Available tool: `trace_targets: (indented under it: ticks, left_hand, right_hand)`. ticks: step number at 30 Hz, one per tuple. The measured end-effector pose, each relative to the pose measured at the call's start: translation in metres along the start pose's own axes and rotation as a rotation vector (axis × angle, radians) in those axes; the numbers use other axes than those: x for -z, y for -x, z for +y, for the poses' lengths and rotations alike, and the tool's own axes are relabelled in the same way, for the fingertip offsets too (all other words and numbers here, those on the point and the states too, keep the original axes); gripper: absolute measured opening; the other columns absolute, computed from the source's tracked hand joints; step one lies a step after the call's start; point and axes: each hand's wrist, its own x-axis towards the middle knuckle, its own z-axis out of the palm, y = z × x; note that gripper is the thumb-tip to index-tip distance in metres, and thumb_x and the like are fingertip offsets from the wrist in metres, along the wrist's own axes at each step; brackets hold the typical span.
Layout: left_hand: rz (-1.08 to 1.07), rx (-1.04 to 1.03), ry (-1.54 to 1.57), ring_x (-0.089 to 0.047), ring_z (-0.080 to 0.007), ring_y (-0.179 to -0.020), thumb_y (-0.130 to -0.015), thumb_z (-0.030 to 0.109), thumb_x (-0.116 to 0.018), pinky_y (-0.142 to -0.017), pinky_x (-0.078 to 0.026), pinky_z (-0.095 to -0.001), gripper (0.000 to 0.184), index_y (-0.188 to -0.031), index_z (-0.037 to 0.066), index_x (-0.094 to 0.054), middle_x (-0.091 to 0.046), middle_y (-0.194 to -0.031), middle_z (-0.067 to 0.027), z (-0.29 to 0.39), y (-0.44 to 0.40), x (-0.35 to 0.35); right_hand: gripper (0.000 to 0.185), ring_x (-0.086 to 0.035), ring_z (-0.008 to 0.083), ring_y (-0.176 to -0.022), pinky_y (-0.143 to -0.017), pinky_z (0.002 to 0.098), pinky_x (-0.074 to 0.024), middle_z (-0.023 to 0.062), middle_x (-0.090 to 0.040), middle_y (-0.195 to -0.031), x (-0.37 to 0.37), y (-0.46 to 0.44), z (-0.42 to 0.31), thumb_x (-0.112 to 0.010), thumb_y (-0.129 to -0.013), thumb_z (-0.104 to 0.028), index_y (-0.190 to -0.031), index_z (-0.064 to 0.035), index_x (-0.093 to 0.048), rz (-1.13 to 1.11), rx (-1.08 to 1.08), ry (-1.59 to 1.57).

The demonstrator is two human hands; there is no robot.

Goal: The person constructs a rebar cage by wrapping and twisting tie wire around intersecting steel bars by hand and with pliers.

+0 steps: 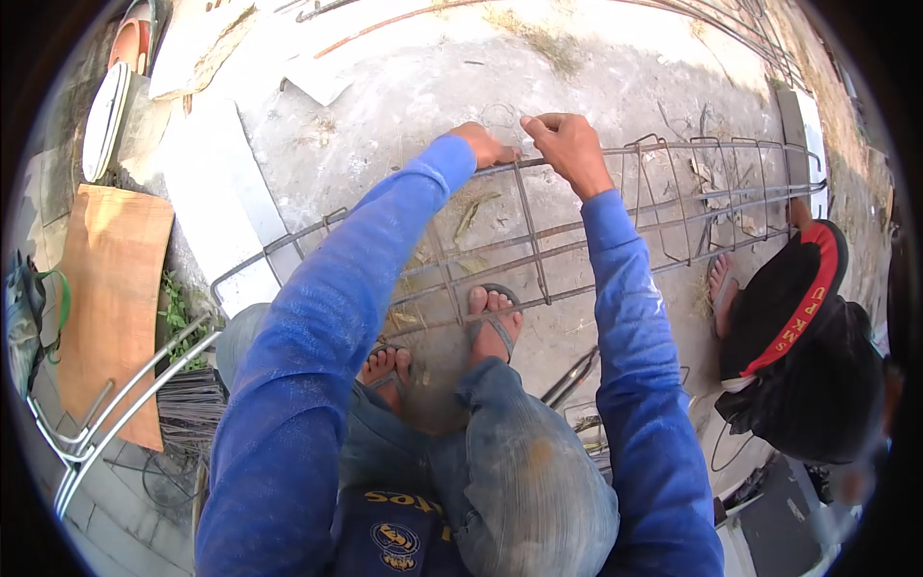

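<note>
A long rebar cage (pixel 535 237) of rusty bars and bent stirrups spans the space in front of me, its right part nearer another person. My left hand (pixel 486 145) is closed at the top bar, its fingertips at the corner where a stirrup crosses. Just right of it, my right hand (pixel 571 150) is raised slightly above the same bar, thumb and forefinger pinched together. A thin wire (pixel 500 108) curves faintly beside those fingertips and seems to be held in them. Its lower end is too fine to follow.
My sandalled feet stand at the cage's near side. Another person in dark clothes (pixel 798 356) is at the right. A plywood sheet (pixel 115 308), a bundle of thin rods (pixel 192 409) and a metal tube frame (pixel 125 413) lie left. Long bars (pixel 404 21) lie behind.
</note>
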Motion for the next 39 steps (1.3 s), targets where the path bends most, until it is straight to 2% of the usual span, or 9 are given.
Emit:
trace_targets:
  ticks: [5,6,9,11,17,20,27,34,39]
  left_hand:
    - [0.206,-0.146,0.137,-0.07,-0.0376,-0.112,-0.086,0.057,-0.073,-0.099,-0.055,-0.0424,0.059,-0.117,0.007,-0.077,-0.074,-0.116,-0.0203,-0.027,-0.048,-0.046]
    - [0.247,-0.073,0.174,-0.07,-0.0372,-0.111,-0.086,0.057,-0.073,-0.098,-0.055,-0.0428,0.056,-0.115,0.009,-0.078,-0.075,-0.115,-0.019,-0.021,-0.036,-0.047]
    - [0.308,0.024,0.402,-0.072,-0.0368,-0.104,-0.086,0.055,-0.074,-0.094,-0.056,-0.0443,0.045,-0.103,0.013,-0.082,-0.076,-0.106,-0.0179,-0.001,0.021,-0.035]
    - [0.343,0.003,0.469,-0.072,-0.0374,-0.101,-0.087,0.055,-0.073,-0.092,-0.054,-0.0454,0.046,-0.095,0.011,-0.083,-0.076,-0.099,-0.0197,-0.001,0.023,-0.038]
    - [0.425,-0.13,0.482,-0.065,-0.0387,-0.122,-0.086,0.05,-0.074,-0.107,-0.048,-0.0429,0.056,-0.131,0.016,-0.072,-0.07,-0.127,-0.0237,-0.016,0.03,-0.046]
    - [0.197,-0.318,0.38,-0.06,-0.0385,-0.129,-0.09,0.047,-0.072,-0.111,-0.044,-0.0434,0.062,-0.143,0.017,-0.063,-0.065,-0.137,-0.0213,-0.025,0.027,-0.033]
    - [0.21,-0.429,0.327,-0.065,-0.0399,-0.12,-0.096,0.048,-0.066,-0.105,-0.048,-0.047,0.054,-0.138,0.014,-0.066,-0.07,-0.127,-0.0222,-0.026,0.035,-0.041]
    - [0.249,-0.449,0.2,-0.067,-0.0429,-0.111,-0.101,0.045,-0.06,-0.097,-0.051,-0.0502,0.049,-0.138,0.014,-0.064,-0.072,-0.118,-0.0222,-0.024,0.047,-0.038]
    - [0.394,-0.456,0.1,-0.068,-0.043,-0.104,-0.104,0.039,-0.056,-0.091,-0.053,-0.0525,0.043,-0.139,0.014,-0.062,-0.073,-0.113,-0.022,-0.022,0.053,-0.047]
  right_hand:
    - [0.041,-0.065,0.0225,-0.064,-0.062,0.0371,-0.0526,0.0117,-0.071,-0.073,-0.012,-0.063,-0.036,-0.074,-0.08,-0.042,-0.076,-0.0004,-0.074,-0.639,-0.069,0.346]
    - [0.034,-0.048,0.013,-0.055,-0.047,0.0303,-0.0355,0.002,-0.061,-0.068,-0.013,-0.072,-0.035,-0.077,-0.08,-0.038,-0.073,-0.005,-0.072,-0.738,-0.021,0.356]
    - [0.03,-0.045,0.0105,-0.053,-0.044,0.0302,-0.0322,0.0009,-0.061,-0.069,-0.02,-0.075,-0.032,-0.075,-0.08,-0.034,-0.074,-0.0051,-0.072,-0.77,-0.045,0.292]
    - [0.03,-0.047,0.0096,-0.056,-0.045,0.0297,-0.0339,0.0011,-0.062,-0.069,-0.016,-0.074,-0.029,-0.075,-0.082,-0.034,-0.078,-0.0045,-0.074,-0.753,-0.065,0.26]
    - [0.028,-0.053,0.0096,-0.06,-0.051,0.0272,-0.0392,0.0053,-0.069,-0.072,-0.001,-0.049,-0.016,-0.072,-0.091,-0.029,-0.09,-0.0012,-0.075,-0.539,-0.043,-0.04]
    - [0.026,-0.053,0.0091,-0.061,-0.054,0.0268,-0.0406,0.0071,-0.072,-0.075,-0.003,-0.035,-0.007,-0.071,-0.093,-0.026,-0.094,0.0002,-0.073,-0.407,0.039,-0.143]
    - [0.035,-0.07,0.0196,-0.077,-0.074,0.0346,-0.0531,0.0113,-0.077,-0.081,0.004,-0.003,0.001,-0.066,-0.094,-0.018,-0.121,0.0045,-0.063,-0.258,-0.025,-0.338]
    - [0.044,-0.071,0.0442,-0.094,-0.085,0.0461,-0.0552,0.0224,-0.075,-0.092,0.001,0.034,-0.016,-0.064,-0.095,-0.015,-0.138,-0.0069,-0.06,-0.001,0.147,-0.059]
    - [0.031,-0.071,0.0401,-0.097,-0.084,0.0471,-0.0554,0.0168,-0.075,-0.107,0.012,0.029,0.007,-0.067,-0.095,-0.024,-0.122,-0.0105,-0.072,-0.08,0.51,0.177]
